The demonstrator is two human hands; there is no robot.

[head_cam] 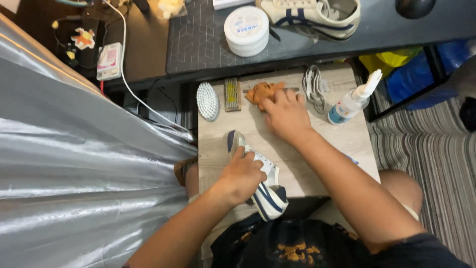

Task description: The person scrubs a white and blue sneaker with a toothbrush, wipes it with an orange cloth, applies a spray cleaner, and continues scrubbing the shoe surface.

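1. Sneaker [263, 186], white with dark blue stripes: it lies on its side on the small wooden table [342, 144], directly under my left hand [241, 174], toe pointing away from me.
2. Left hand: closed over the shoe's upper, fingers curled around it, pressing it to the tabletop. A firm, flat hold here should keep the shoe from sliding while the other hand is busy.
3. Right hand [285, 115]: palm down and nearly flat, fingers lightly bent, resting on an orange-brown cloth [260, 93] ahead of the shoe. Whether the fingers have truly gripped the cloth I cannot tell; they cover its near edge.
4. To the left of my right hand: a small flat brush [232, 94], then an oval white-bristled brush [208, 100].
5. To the right of it: a bundle of laces [313, 85] and a spray bottle [353, 100] lying tilted, both within easy reach.
6. Beyond my fingertips, on the dark desk [198, 44]: a round white tub [246, 31] and the second sneaker [312, 15].
7. Judgement: gathering the cloth fully into the palm before lifting should avoid dragging the brushes alongside.
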